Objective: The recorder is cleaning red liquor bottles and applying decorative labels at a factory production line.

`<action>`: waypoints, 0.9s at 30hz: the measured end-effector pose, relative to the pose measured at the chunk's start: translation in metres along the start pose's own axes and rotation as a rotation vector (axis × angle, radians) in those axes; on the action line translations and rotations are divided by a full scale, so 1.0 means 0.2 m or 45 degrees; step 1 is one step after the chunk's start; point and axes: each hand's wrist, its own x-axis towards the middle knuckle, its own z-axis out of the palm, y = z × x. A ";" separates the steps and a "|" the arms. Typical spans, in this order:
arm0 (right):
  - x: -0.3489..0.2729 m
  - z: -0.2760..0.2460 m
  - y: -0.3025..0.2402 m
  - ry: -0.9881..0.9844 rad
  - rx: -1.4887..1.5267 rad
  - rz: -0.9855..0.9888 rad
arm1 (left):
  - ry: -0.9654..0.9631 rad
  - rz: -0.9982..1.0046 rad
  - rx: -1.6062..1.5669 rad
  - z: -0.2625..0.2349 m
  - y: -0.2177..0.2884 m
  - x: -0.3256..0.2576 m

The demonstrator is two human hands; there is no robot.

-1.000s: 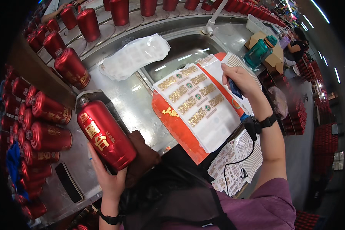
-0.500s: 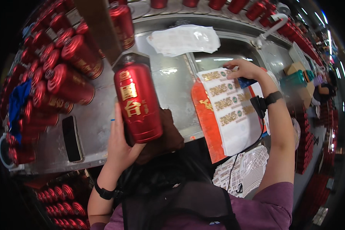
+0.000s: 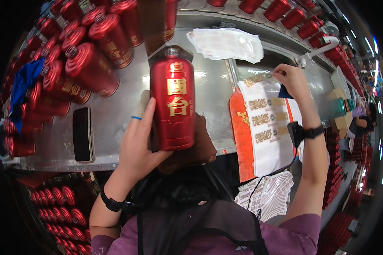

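A glossy red bottle [image 3: 172,132] with gold characters lies in front of me, its bare neck pointing away. My left hand [image 3: 136,146] grips its left side, fingers along the edge and thumb at the base. Brown cloth [image 3: 205,144] shows beneath it. On the right, my right hand [image 3: 291,80] pinches a thin gold-printed decal strip [image 3: 258,79] at its right end. The strip is lifted at the top of a white decal sheet [image 3: 273,158], where several more gold rows with green round marks remain. That sheet lies on an orange-red board [image 3: 243,151].
Many red bottles [image 3: 91,70] crowd the left of the metal table [image 3: 115,144], beside a phone [image 3: 82,134] and blue cloth [image 3: 25,85]. A brown post [image 3: 152,25] stands beyond the bottle's neck. White sheets [image 3: 225,44] and a white faucet [image 3: 317,49] are farther back.
The top gold row has come up from the sheet between my right fingers. The view has shifted, and the bottle now points straighter away from me, still in my left hand.
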 end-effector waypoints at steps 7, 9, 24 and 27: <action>-0.41 -0.42 -0.82 -0.124 0.044 -0.651 | -0.123 0.399 -0.055 -0.20 0.19 0.10; -0.50 -0.52 -0.93 -0.358 0.229 -0.825 | -0.257 0.387 -0.290 -0.29 0.31 0.19; -0.48 -0.01 -0.94 -0.551 1.224 -0.107 | -0.158 -0.166 -0.421 -0.25 0.10 0.10; -0.46 0.08 -0.93 -0.544 1.268 -0.058 | -0.086 -0.200 -0.382 -0.23 0.07 0.11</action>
